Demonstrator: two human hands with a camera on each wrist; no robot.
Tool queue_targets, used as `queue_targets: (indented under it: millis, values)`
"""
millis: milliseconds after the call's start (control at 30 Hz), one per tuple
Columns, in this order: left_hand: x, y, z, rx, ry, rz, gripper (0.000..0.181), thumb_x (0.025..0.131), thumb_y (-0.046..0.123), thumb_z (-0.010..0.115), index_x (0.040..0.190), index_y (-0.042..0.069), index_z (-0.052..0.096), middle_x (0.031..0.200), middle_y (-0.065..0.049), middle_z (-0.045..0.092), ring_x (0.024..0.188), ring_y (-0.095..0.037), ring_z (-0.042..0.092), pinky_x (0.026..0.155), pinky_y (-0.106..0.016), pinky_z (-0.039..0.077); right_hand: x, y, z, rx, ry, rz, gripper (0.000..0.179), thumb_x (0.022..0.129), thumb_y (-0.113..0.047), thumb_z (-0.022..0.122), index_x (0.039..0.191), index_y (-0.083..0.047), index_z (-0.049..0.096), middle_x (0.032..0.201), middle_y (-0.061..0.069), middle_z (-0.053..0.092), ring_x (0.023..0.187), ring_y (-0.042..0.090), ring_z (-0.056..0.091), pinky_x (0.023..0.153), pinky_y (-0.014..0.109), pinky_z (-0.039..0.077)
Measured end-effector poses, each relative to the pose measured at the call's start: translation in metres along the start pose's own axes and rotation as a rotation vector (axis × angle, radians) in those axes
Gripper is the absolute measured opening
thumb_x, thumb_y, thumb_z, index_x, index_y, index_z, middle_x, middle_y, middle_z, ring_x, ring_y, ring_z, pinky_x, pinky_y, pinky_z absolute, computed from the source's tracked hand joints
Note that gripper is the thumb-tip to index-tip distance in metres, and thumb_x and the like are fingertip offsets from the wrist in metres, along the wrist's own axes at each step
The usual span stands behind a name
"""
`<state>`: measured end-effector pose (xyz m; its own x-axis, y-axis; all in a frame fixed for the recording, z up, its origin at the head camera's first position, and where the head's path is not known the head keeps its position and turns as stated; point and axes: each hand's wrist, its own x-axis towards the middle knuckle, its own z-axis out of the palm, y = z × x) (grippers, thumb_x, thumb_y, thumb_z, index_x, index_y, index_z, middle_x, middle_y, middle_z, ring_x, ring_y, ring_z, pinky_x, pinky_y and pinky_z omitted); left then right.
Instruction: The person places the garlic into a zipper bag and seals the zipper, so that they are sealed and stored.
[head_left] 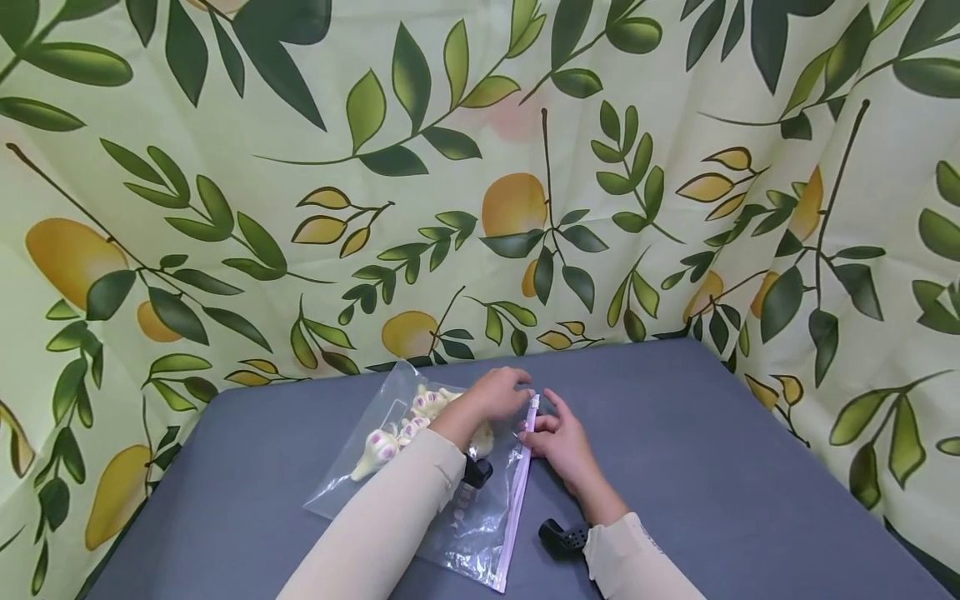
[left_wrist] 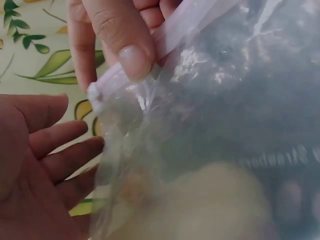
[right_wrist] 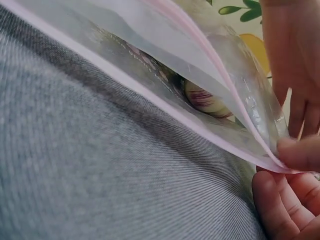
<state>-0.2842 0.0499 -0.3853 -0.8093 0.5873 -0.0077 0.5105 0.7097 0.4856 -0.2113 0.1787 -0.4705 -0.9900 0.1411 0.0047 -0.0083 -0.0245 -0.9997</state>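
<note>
A clear zip bag [head_left: 480, 533] with a pink zip strip [head_left: 516, 500] lies on the table, its mouth toward the right. Inside are several white garlic bulbs [head_left: 380, 446] with purple marks. My right hand [head_left: 558, 442] pinches the far corner of the strip between thumb and fingers, near a small white end piece [left_wrist: 94, 95]. Beside that corner my left hand [head_left: 495, 396] reaches over the bag; its fingers [left_wrist: 65, 160] are extended and hold nothing. In the right wrist view the two pink edges stand apart, with a purple-streaked bulb [right_wrist: 205, 99] showing between them.
A dark grey cloth [head_left: 675, 467] covers the table. Behind and at the right hangs a curtain [head_left: 450, 250] printed with leaves and orange fruit. Black wrist straps [head_left: 564, 537] sit on both wrists.
</note>
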Motion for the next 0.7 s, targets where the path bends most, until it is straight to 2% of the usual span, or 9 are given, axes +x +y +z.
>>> queue_targets:
  millis: [133, 233, 333, 467, 600, 700]
  values:
    - [0.006, -0.007, 0.008, -0.01, -0.065, -0.012, 0.03, 0.098, 0.024, 0.056, 0.116, 0.005, 0.07, 0.116, -0.008, 0.07, 0.108, -0.022, 0.063, 0.094, -0.036, 0.049, -0.003, 0.002, 0.003, 0.003, 0.0, 0.015, 0.088, 0.079, 0.01, 0.069, 0.153, -0.002, 0.024, 0.089, 0.011, 0.07, 0.068, 0.013, 0.062, 0.059, 0.026, 0.054]
    - [0.009, -0.012, 0.012, -0.054, -0.061, -0.01, 0.022, 0.096, 0.02, 0.058, 0.1, 0.005, 0.074, 0.099, -0.007, 0.072, 0.087, -0.017, 0.062, 0.077, -0.029, 0.049, -0.004, 0.002, 0.004, 0.021, -0.002, 0.033, 0.086, 0.08, 0.009, 0.068, 0.152, 0.001, 0.022, 0.089, 0.011, 0.071, 0.067, 0.012, 0.062, 0.058, 0.026, 0.054]
    - [0.013, -0.017, 0.014, -0.115, 0.009, 0.014, 0.017, 0.094, 0.016, 0.06, 0.089, 0.006, 0.074, 0.086, -0.003, 0.069, 0.073, -0.013, 0.055, 0.065, -0.024, 0.044, -0.004, 0.0, 0.004, 0.046, -0.015, 0.068, 0.085, 0.082, 0.004, 0.069, 0.152, 0.002, 0.022, 0.088, 0.01, 0.071, 0.064, 0.012, 0.062, 0.055, 0.026, 0.053]
    - [0.018, -0.022, 0.014, -0.167, 0.132, 0.035, 0.016, 0.096, 0.016, 0.059, 0.091, 0.007, 0.071, 0.086, -0.003, 0.068, 0.072, -0.011, 0.055, 0.065, -0.024, 0.046, -0.006, -0.004, 0.004, 0.027, -0.114, 0.133, 0.085, 0.082, -0.004, 0.073, 0.151, 0.001, 0.024, 0.082, 0.007, 0.071, 0.061, 0.013, 0.064, 0.052, 0.028, 0.054]
    - [0.021, -0.026, 0.011, -0.195, 0.224, -0.012, 0.018, 0.099, 0.019, 0.056, 0.097, 0.009, 0.071, 0.092, -0.004, 0.069, 0.078, -0.015, 0.058, 0.071, -0.029, 0.049, -0.009, -0.008, 0.005, -0.063, -0.259, 0.154, 0.07, 0.078, -0.004, 0.074, 0.138, 0.006, 0.04, 0.075, 0.005, 0.069, 0.059, 0.014, 0.065, 0.052, 0.029, 0.055]
    - [0.023, -0.027, 0.01, -0.208, 0.248, -0.058, 0.02, 0.1, 0.023, 0.055, 0.101, 0.011, 0.071, 0.096, -0.004, 0.069, 0.08, -0.016, 0.058, 0.072, -0.031, 0.049, -0.012, -0.011, 0.002, -0.12, -0.34, 0.156, 0.052, 0.076, -0.002, 0.075, 0.121, 0.01, 0.052, 0.073, 0.002, 0.068, 0.058, 0.013, 0.065, 0.05, 0.027, 0.054]
